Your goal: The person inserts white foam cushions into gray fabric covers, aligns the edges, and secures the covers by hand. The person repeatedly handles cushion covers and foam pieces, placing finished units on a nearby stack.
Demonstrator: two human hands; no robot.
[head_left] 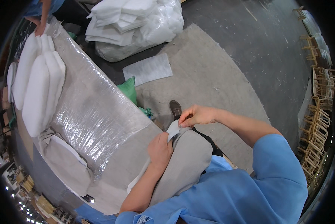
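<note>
A grey fabric cushion cover lies across my lap against my blue shirt, beside the table edge. White material shows at its far end, between my hands. My left hand is closed on the near-left side of that end, its fingertips partly hidden. Thumb and forefinger of my right hand pinch the cover's edge just right of the white part. On the table's left side rests another grey cover with a white edge strip.
Plastic film covers the long table. White cushion pads are stacked at its far left, where another person's hand touches them. A bagged heap of white padding, a white sheet and a green sack sit beyond. Wooden frames line the right.
</note>
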